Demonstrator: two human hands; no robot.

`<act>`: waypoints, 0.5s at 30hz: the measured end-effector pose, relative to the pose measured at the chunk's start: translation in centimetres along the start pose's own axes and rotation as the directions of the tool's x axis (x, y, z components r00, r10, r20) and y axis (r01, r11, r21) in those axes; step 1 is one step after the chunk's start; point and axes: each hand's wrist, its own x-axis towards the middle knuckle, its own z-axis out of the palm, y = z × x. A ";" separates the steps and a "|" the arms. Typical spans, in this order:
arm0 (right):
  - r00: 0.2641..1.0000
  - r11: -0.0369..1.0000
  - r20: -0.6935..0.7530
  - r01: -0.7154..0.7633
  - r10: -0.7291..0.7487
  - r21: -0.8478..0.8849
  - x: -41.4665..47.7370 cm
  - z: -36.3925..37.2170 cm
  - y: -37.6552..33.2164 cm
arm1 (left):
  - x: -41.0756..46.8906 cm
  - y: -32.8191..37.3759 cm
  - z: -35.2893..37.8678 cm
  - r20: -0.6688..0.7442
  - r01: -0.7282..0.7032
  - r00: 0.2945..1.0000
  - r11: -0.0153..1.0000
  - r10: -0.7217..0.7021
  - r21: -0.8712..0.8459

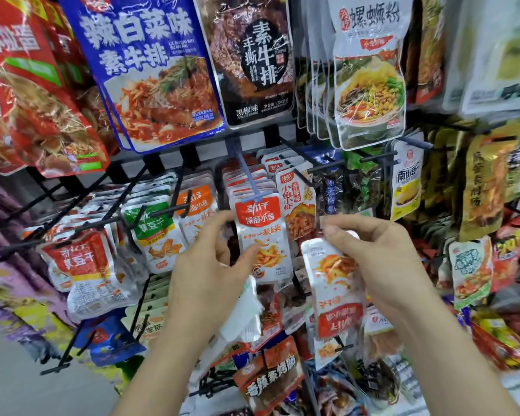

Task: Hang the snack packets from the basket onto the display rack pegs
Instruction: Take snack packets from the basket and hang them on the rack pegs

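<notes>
Right now my left hand [210, 265] is up at the middle row of the black wire display rack [165, 211]. There a white-and-red foil hanging snack packet [267, 244], printed with orange fries, sits at the front of a stack on a pale blue plastic peg [243, 172]. My thumb lies on its printed face near the lower left edge and my curled fingers go round behind that edge, so I am pinching the packet between them. Some plain white packet backs [245, 307] stick out below that palm; I cannot tell whether the hand holds them.

My right hand [382, 265] is just to the right of the left one. Its thumb and fingertips are pressed together on the top corner of a silver, red and orange foil upside-down snack packet [336, 295]. That one dangles under my fingers with its print inverted, on no peg, in front of the lower rows of hanging packets.

To the left hang green-and-white packets [153, 232] and, further left, red-and-white packets [75, 259], each on black pegs. Higher up are a large blue pouch [150, 70], a dark brown pouch [252, 55] and, to the right, a white noodle pouch [370, 73]
</notes>
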 end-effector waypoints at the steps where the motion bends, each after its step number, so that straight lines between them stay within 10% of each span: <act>1: 1.000 1.000 -0.022 -0.003 0.004 0.029 -0.4 0.3 -0.3 | -0.6 0.5 -0.4 0.000 -0.014 1.000 0.999 0.014 -0.036; 15: 0.965 0.974 -0.256 0.111 -0.058 0.199 -1.9 3.4 -0.9 | -4.3 2.1 -1.8 0.602 0.468 0.787 0.765 -0.133 -0.443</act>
